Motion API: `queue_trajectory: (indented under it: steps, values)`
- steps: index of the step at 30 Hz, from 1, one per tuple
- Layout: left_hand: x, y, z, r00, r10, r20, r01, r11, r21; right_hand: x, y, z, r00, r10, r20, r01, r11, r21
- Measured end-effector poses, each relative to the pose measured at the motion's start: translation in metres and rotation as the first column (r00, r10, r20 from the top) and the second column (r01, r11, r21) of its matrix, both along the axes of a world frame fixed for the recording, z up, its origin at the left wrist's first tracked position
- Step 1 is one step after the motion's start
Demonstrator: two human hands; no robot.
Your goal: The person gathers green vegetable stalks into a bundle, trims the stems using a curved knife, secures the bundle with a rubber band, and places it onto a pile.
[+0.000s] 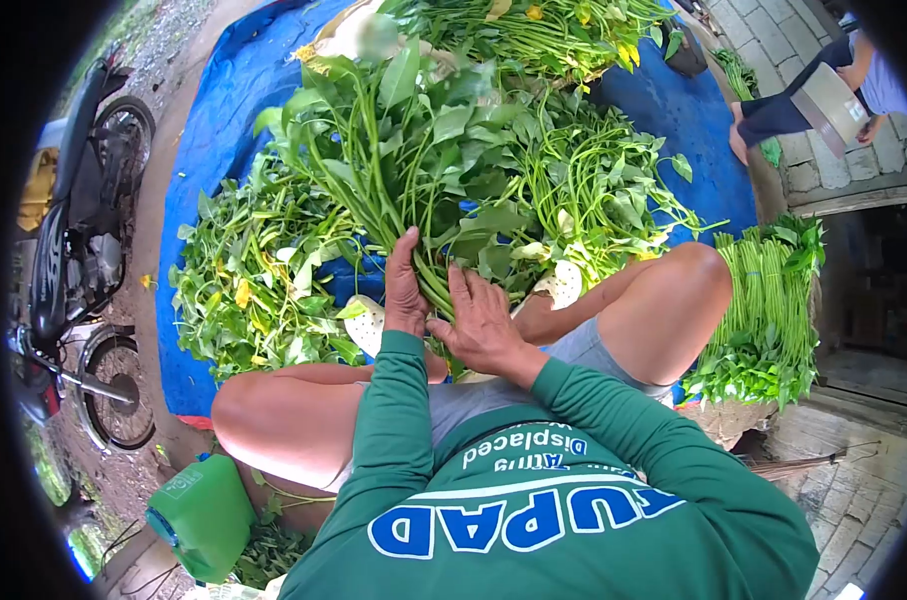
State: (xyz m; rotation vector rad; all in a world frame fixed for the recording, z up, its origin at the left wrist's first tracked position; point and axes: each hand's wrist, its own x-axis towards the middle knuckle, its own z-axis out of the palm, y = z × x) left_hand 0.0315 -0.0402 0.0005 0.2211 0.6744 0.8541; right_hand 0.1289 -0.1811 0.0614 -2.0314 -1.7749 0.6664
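Observation:
Between my two hands, above my lap, stands a bunch of leafy green stems (378,170), its leaves fanning away from me. My left hand (405,285) presses upright against the left side of the stem ends, thumb and palm on them. From the right, my right hand (481,318) lies against the same stems with its fingers stretched along them. Loose leafy greens (263,270) with some yellow leaves spread to the left on a blue tarp (198,140). More loose stems (583,180) lie to the right of the bunch.
Tied bundles of stems (758,310) stand at the right. A larger pile (533,35) lies at the top. A green plastic container (201,515) sits lower left, a motorcycle (73,240) far left. Another person (823,90) holds a box at the upper right.

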Motion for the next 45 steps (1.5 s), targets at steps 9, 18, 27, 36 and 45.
queue_trajectory:
  steps: [9,18,27,36,45]
  values:
    - [-0.008,0.002,0.013,0.997,0.057,0.061,-0.064,0.992,0.109,0.007,0.004,0.018,0.994,0.106,-0.034,-0.104,0.993,0.06]
    - [-0.02,0.007,0.058,0.995,-0.018,-0.1,0.036,0.984,0.175,0.079,0.068,0.147,0.941,0.126,-0.313,0.095,0.791,0.604]
    - [-0.012,-0.012,0.083,0.975,0.021,-0.223,0.04,0.963,0.266,0.08,0.154,0.166,0.808,0.4,0.433,-0.586,0.623,0.519]
    - [-0.016,-0.015,0.08,0.98,0.027,-0.197,0.025,0.966,0.259,0.067,0.151,0.147,0.704,0.398,0.588,-0.693,0.565,0.447]
    - [-0.012,-0.012,0.056,0.979,-0.01,-0.204,0.085,0.929,0.361,0.058,0.16,0.128,0.814,0.409,0.411,-0.495,0.859,0.126]
